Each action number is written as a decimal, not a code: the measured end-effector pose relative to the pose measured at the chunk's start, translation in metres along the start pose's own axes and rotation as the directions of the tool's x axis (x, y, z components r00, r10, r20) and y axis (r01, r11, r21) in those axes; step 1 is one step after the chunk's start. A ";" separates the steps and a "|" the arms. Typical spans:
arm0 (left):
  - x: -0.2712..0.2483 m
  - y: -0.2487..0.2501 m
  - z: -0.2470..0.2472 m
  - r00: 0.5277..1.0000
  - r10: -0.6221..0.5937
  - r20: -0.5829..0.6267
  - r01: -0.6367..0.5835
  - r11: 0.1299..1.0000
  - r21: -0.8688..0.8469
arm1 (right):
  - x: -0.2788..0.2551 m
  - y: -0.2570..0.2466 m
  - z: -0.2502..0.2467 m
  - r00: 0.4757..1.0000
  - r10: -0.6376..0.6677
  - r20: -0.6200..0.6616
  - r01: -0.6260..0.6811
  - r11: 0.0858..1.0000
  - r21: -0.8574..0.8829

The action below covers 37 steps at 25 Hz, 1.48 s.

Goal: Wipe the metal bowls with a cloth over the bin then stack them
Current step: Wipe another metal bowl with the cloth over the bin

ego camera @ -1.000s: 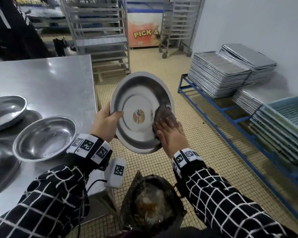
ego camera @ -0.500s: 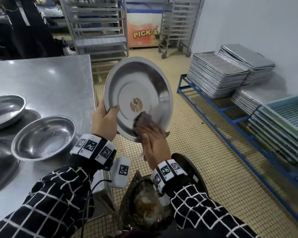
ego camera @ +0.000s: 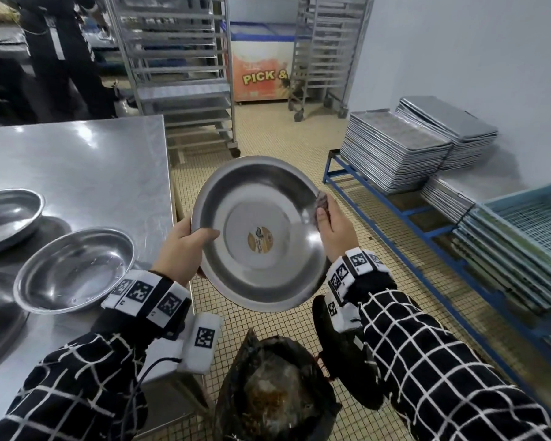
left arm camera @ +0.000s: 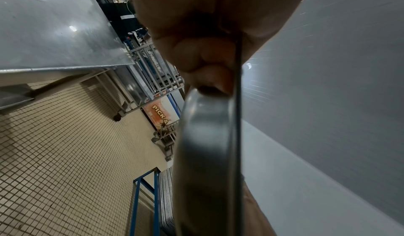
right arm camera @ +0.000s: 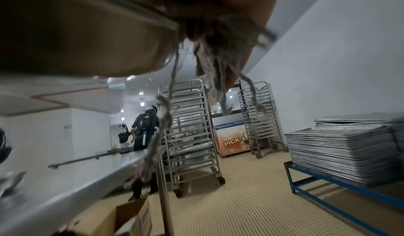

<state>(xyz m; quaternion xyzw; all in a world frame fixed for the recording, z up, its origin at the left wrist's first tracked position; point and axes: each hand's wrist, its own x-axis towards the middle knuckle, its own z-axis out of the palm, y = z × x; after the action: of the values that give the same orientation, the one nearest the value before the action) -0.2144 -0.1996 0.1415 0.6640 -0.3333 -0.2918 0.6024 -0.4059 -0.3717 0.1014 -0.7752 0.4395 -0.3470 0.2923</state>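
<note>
- metal bowl (ego camera: 261, 232): held tilted in mid-air, hollow side facing the wearer, above the bin; round sticker (ego camera: 259, 242) at the centre of its base.
- left hand (ego camera: 182, 249): grips the bowl's left rim, thumb curled over the inside, fingers behind the wall; the left wrist view shows the rim pinched between thumb and fingers.
- right hand (ego camera: 336, 230): at the bowl's right rim, fingers closed on the cloth and pressing it to the edge.
- cloth (ego camera: 321, 202): brownish rag, mostly hidden by the fingers; frayed threads hang below the hand in the right wrist view (right arm camera: 210, 58).
- bin (ego camera: 277, 393): dark liner, near bottom centre, brownish waste inside.
- steel table (ego camera: 86, 173): left of the scene; second bowl (ego camera: 74, 270) near its edge, third bowl (ego camera: 7, 218) at far left, a larger vessel partly in view at the near left corner.
- blue frame rack (ego camera: 395, 211): right side, carrying stacked metal trays (ego camera: 395, 151).
- wheeled tray racks (ego camera: 178, 74): far centre, with an orange-fronted chest freezer (ego camera: 261, 78) beyond.
</note>
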 end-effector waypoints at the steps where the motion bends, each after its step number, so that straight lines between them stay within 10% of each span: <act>1: 0.000 0.002 0.000 1.000 0.000 0.012 0.000 1.000 -0.011 | 0.001 -0.002 -0.002 1.000 0.015 -0.003 -0.014 0.999 0.048; 12: -0.002 -0.011 0.020 0.986 0.019 -0.164 -0.055 0.975 -0.216 | -0.032 -0.015 0.010 0.906 0.410 -0.108 -0.332 0.844 0.421; 20: 0.010 -0.031 -0.010 0.924 -0.286 0.255 0.326 0.936 -0.132 | -0.012 -0.008 -0.033 0.971 0.207 0.117 -0.215 0.975 0.061; 23: 0.011 -0.039 -0.012 0.903 -0.390 0.178 0.403 0.914 -0.045 | -0.012 -0.005 -0.032 0.960 0.220 0.171 -0.231 0.972 0.051; 32: 0.004 -0.028 0.027 0.948 -0.266 -0.174 0.210 0.935 -0.284 | -0.036 -0.035 0.009 0.879 0.465 -0.102 -0.379 0.814 0.441; 37: -0.006 -0.025 0.021 0.996 -0.084 -0.032 0.079 0.986 -0.148 | -0.043 -0.035 0.010 0.875 0.480 -0.065 -0.414 0.811 0.412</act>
<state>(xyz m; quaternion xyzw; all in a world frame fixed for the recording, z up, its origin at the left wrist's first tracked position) -0.2327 -0.2063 0.1142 0.6364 -0.2720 -0.3274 0.6433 -0.3973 -0.3169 0.1100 -0.5448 0.5557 -0.4111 0.4748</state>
